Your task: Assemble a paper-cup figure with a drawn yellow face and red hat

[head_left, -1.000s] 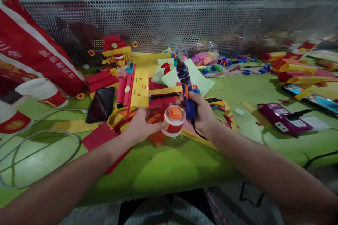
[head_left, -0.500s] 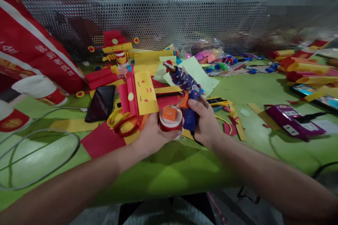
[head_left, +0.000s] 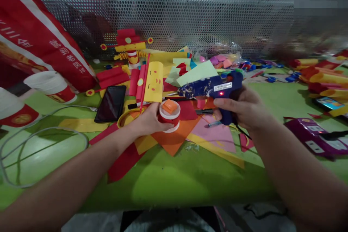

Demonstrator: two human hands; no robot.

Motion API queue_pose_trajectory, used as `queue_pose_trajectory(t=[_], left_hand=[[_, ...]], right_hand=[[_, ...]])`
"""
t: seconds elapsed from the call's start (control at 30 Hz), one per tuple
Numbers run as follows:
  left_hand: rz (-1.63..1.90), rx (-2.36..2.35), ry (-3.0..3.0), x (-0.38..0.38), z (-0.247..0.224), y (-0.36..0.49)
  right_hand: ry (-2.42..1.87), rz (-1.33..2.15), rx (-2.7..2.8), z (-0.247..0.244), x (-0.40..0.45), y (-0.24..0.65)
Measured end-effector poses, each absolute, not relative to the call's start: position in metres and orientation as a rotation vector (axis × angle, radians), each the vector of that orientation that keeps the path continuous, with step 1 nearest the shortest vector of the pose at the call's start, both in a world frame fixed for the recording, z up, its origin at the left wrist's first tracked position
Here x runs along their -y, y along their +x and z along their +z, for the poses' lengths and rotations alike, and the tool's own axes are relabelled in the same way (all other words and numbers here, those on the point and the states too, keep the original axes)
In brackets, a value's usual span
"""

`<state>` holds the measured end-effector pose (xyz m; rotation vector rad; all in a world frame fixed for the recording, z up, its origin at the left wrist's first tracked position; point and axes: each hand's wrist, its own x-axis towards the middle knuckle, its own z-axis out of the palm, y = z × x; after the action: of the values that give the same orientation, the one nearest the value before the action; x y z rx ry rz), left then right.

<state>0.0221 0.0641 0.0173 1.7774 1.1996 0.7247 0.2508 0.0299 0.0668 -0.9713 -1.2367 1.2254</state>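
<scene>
My left hand (head_left: 151, 119) is wrapped round a small red and white paper cup (head_left: 169, 120), with an orange paper piece (head_left: 170, 106) on its top. In my right hand (head_left: 244, 107) is a dark blue hot glue gun (head_left: 209, 87), its small red light lit. The gun's nozzle points left, just above and beyond the cup, apart from it. Right behind the cup lies a yellow paper face with a red paper hat (head_left: 152, 81). Orange, pink, red and yellow paper sheets (head_left: 174, 141) spread under and around the cup.
Left are a black phone (head_left: 111, 103), a white cable (head_left: 46, 110), stacked paper cups (head_left: 51, 85) and a large red bag (head_left: 46, 40). A finished-looking paper figure (head_left: 132, 56) stands at the back. On the right sits a purple power socket (head_left: 315, 136). Perforated metal (head_left: 174, 11) closes the back.
The glue gun has turned from pointing up and away to lying level, nozzle leftward, as my right hand moved right. My left hand still holds the cup. The view shifted slightly.
</scene>
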Motion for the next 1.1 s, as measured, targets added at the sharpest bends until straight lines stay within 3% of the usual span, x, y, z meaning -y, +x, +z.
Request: queue_pose_trajectory(t=[1.1], left_hand=[[0.667, -1.097, 1.796, -0.065, 0.017, 0.021]], right_hand=[[-1.156, 0.793, 1.521, 0.053, -0.013, 0.259]])
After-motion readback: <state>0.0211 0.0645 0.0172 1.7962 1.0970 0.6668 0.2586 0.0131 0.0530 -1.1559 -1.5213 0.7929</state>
